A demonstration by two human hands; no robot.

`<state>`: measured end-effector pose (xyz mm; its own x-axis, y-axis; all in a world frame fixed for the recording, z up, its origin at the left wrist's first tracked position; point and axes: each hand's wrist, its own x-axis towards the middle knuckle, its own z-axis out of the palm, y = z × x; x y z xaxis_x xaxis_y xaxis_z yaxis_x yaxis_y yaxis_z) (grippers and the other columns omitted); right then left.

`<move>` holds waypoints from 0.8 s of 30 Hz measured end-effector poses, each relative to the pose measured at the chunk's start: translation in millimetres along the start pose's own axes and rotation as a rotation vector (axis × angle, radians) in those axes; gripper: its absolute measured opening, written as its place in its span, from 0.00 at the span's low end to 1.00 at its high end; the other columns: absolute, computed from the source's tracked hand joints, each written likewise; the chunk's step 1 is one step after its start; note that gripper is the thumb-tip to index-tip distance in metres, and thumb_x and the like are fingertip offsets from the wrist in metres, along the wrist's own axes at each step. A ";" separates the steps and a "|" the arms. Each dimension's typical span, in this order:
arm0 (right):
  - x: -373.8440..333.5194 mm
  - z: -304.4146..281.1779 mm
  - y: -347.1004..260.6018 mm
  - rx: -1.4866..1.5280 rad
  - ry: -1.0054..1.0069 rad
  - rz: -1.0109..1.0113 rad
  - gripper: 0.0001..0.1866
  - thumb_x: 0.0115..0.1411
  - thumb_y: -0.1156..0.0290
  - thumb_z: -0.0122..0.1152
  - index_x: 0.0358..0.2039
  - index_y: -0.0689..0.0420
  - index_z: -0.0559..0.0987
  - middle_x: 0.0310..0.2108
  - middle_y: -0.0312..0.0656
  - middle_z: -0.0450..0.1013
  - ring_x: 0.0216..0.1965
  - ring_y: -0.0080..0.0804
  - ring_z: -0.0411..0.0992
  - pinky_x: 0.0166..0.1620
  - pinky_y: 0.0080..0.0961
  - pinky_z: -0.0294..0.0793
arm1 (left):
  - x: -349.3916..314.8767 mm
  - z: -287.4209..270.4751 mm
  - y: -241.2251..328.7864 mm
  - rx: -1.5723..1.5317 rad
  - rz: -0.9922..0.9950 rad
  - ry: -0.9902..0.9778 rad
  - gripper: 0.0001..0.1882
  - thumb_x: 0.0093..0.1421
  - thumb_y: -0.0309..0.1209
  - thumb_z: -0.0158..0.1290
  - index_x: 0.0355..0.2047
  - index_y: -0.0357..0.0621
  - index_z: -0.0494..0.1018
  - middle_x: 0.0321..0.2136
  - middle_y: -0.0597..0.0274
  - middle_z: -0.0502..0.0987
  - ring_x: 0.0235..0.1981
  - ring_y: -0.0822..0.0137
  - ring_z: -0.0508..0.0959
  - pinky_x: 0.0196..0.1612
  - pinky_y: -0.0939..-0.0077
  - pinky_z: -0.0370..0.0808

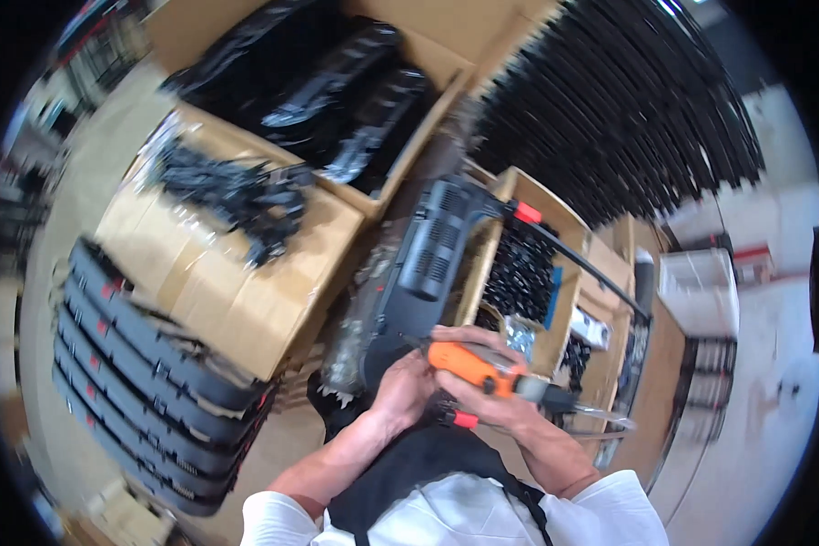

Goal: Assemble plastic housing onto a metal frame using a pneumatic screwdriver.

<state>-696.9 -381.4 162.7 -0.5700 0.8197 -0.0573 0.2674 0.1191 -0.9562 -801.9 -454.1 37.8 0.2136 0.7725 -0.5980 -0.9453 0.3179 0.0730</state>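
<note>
My right hand is wrapped round an orange handheld power tool, probably a power screwdriver, lying across the palm. Its grey end points to the right. Close against the tool's left end is my left hand, fingers curled at the near end of a long dark grey plastic housing with vent slots. What those fingers pinch is hidden. The housing lies slantwise in front of me. One red piece sits by its far end and another red piece just below my right hand.
Right of the housing, a cardboard bin holds many small black parts. A closed carton carries a tangle of black pieces. Behind it stands an open box of bagged black parts. Curved grey housings are stacked at left, black bars at far right.
</note>
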 end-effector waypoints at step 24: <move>-359.4 -91.1 344.8 1.276 1.569 0.555 0.12 0.66 0.66 0.65 0.47 0.52 0.77 0.45 0.40 0.79 0.46 0.38 0.78 0.56 0.41 0.78 | 47.6 49.0 -106.1 2.330 0.167 -0.423 0.23 0.72 0.48 0.46 0.51 0.42 0.77 0.48 0.41 0.80 0.51 0.44 0.80 0.55 0.53 0.76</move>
<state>-329.1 -583.9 -120.2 0.5278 0.3797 -0.7598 -0.8088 -0.0486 -0.5861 -679.5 -424.1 40.6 0.4982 0.7770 -0.3848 0.7163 -0.1187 0.6876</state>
